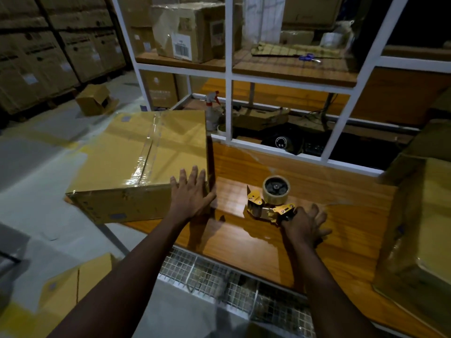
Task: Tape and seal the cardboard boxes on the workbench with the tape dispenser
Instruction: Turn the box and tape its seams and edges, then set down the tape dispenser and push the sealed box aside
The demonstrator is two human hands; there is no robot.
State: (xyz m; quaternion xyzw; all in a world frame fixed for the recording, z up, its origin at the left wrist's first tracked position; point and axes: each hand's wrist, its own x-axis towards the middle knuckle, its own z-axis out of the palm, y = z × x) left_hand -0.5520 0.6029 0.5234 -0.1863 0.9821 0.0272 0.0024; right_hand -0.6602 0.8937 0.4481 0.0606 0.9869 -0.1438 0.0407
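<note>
A closed cardboard box (pixel 136 152) with clear tape along its top seam sits at the left end of the wooden workbench (pixel 244 235), overhanging its left edge. My left hand (pixel 191 191) lies flat with spread fingers against the box's near right corner. A yellow tape dispenser (pixel 271 198) with a tape roll lies on the bench to the right. My right hand (pixel 305 224) rests at the dispenser's handle with fingers spread, touching it but not closed around it. Another cardboard box (pixel 419 228) stands at the right edge.
White shelf frame (pixel 229 98) rises behind the bench, holding taped boxes, a spray bottle (pixel 211 101) and scissors (pixel 308 57). A wire mesh basket (pixel 219 276) hangs below the bench front. More boxes lie on the floor at left and stacked along the far wall.
</note>
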